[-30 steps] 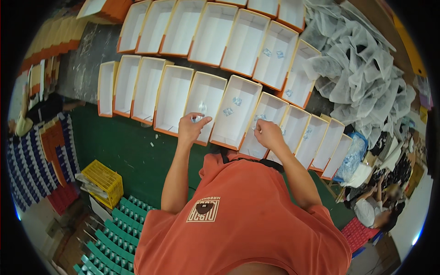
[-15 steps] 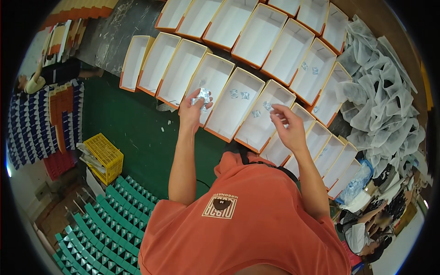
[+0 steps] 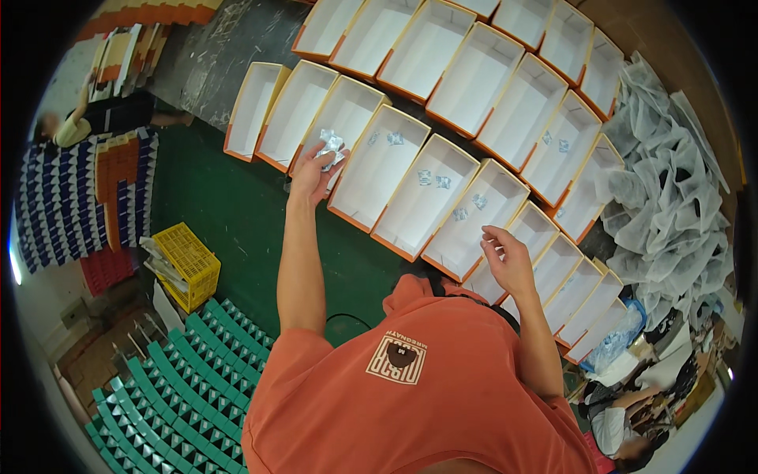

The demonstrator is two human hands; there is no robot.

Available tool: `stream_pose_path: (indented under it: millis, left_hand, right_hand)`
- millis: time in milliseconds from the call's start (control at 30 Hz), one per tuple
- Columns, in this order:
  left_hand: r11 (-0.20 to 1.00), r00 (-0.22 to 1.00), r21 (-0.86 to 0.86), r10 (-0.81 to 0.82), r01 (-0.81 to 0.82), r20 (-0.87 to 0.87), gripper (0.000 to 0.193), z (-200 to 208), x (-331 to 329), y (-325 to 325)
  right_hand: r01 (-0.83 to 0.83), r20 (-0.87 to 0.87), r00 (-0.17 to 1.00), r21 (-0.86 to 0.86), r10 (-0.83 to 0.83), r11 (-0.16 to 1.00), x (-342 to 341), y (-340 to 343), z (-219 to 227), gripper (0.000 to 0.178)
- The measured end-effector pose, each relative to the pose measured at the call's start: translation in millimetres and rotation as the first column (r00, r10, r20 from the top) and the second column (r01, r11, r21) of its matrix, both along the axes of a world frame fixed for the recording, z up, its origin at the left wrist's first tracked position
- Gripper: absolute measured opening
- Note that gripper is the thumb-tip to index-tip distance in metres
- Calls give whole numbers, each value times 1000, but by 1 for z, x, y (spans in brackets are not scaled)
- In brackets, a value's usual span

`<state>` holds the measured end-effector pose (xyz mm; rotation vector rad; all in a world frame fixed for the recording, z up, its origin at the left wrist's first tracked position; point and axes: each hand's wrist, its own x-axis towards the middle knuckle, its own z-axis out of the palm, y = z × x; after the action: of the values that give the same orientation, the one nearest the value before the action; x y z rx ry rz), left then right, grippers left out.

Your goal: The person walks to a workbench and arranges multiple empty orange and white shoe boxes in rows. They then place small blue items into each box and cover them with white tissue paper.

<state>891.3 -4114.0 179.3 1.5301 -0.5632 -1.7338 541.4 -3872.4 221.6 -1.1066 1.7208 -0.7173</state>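
Nearest me, my right hand (image 3: 509,257) hovers loosely open and empty above a long white-lined orange cardboard box (image 3: 474,219). Farther out, my left hand (image 3: 312,175) grips a crinkly bunch of small clear packets (image 3: 332,148) over another box (image 3: 341,122). The boxes' long axes run away toward upper right.

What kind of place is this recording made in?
Probably a packing floor in a workshop or small factory. Rows of open orange boxes lie on the floor, several with small packets inside. The left hand holds a bunch of packets, and a heap of white wrapping sheets lies beside them.
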Motion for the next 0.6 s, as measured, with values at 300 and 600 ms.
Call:
stream_pose_path:
  millis: [300, 600]
  left_hand:
    - [996, 985, 30, 73, -79, 159, 29, -18, 29, -27]
    - [993, 991, -33, 113, -110, 70, 48, -28, 75, -106]
  right_hand:
    - [-124, -219, 968, -6, 119, 992, -17, -15, 3, 30]
    - [-199, -236, 952, -1, 193, 980, -21, -30, 0, 33]
